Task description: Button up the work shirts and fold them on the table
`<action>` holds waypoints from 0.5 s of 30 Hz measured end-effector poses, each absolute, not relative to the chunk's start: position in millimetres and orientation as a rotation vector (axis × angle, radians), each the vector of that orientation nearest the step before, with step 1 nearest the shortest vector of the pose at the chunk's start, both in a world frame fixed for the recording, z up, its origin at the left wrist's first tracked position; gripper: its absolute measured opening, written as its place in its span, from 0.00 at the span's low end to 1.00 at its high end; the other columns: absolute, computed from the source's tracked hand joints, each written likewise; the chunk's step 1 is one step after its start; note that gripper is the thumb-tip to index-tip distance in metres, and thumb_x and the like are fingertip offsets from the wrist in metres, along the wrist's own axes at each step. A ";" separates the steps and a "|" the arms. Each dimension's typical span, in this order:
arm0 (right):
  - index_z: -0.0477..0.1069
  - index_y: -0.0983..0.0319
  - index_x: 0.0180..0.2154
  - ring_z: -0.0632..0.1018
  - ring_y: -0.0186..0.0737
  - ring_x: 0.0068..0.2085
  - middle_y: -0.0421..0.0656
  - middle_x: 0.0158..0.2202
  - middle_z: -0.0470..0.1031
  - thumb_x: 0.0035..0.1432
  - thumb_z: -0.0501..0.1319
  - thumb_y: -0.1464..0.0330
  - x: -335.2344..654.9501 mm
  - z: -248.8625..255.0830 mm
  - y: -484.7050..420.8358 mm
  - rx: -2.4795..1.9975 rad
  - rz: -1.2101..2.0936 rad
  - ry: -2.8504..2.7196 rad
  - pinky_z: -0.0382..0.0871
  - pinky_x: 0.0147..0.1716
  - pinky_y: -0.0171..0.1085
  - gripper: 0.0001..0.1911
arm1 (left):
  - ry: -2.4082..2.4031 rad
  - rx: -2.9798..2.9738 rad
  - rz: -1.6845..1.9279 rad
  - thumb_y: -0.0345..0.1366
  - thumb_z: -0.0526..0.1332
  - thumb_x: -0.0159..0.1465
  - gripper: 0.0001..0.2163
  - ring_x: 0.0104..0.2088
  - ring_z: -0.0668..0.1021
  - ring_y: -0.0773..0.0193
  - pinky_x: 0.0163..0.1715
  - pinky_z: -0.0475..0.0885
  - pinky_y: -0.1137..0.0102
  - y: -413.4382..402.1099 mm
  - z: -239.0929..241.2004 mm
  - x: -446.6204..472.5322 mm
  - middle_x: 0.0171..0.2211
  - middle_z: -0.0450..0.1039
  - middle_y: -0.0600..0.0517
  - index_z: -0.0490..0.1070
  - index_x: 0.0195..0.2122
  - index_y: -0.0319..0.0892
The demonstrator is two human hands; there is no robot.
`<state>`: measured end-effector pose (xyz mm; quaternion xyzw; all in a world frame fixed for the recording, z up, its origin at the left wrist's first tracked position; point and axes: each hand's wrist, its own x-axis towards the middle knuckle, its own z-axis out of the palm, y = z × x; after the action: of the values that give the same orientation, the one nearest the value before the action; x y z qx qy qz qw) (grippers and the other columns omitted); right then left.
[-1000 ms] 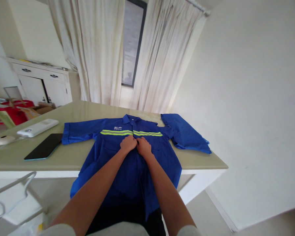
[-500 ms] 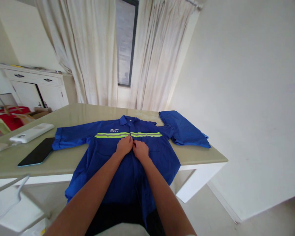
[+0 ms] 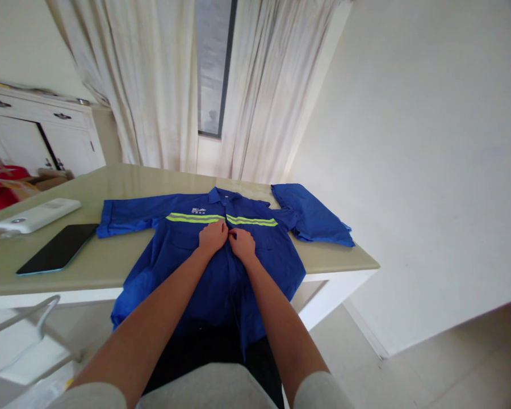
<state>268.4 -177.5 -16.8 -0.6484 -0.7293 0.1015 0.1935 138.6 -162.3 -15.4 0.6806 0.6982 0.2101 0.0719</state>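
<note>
A blue work shirt (image 3: 183, 255) with a yellow reflective chest stripe lies front-up on a beige table (image 3: 111, 267), its hem hanging over the near edge. My left hand (image 3: 212, 237) and my right hand (image 3: 242, 244) meet at the shirt's front placket just below the stripe. Both are closed, fingers pinching the fabric edges together. One sleeve stretches left across the table; the other sleeve (image 3: 313, 218) lies folded at the right.
A black tablet (image 3: 57, 248) and a white power bank (image 3: 36, 215) lie on the table's left part. A white cabinet (image 3: 38, 133) stands at the back left, curtains (image 3: 153, 85) hang behind, and a chair frame (image 3: 21, 326) sits at the lower left.
My hands stay pinched at the placket, having crept slightly up toward the stripe. The view has shifted a little as my head moved.
</note>
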 end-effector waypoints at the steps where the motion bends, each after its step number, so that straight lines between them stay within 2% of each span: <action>1: 0.79 0.50 0.51 0.81 0.46 0.51 0.42 0.51 0.82 0.68 0.55 0.62 268.8 -16.8 -177.2 -1.818 0.301 -2.033 0.73 0.49 0.40 0.16 | 2.082 2.055 0.628 0.41 0.46 0.74 0.18 0.45 0.83 0.49 0.45 0.75 0.60 -162.2 -15.0 137.4 0.45 0.81 0.41 0.75 0.47 0.45; 8: 0.79 0.49 0.50 0.81 0.49 0.52 0.43 0.51 0.82 0.65 0.60 0.55 267.5 -17.4 -174.4 -1.856 0.332 -1.946 0.73 0.49 0.43 0.16 | 2.021 2.102 0.635 0.42 0.48 0.73 0.17 0.45 0.83 0.52 0.45 0.74 0.62 -161.4 -15.5 136.8 0.45 0.81 0.44 0.76 0.44 0.46; 15: 0.76 0.52 0.51 0.82 0.52 0.48 0.48 0.47 0.82 0.69 0.55 0.53 263.3 -17.9 -174.9 -1.906 0.244 -2.026 0.73 0.47 0.45 0.18 | 2.021 2.099 0.629 0.41 0.47 0.73 0.17 0.45 0.82 0.52 0.47 0.74 0.61 -160.4 -16.4 137.0 0.46 0.81 0.45 0.76 0.44 0.46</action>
<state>263.3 -174.9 -17.9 -0.6722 -0.7145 0.0859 0.1738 137.0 -160.4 -16.4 0.7020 0.6757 0.2102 0.0803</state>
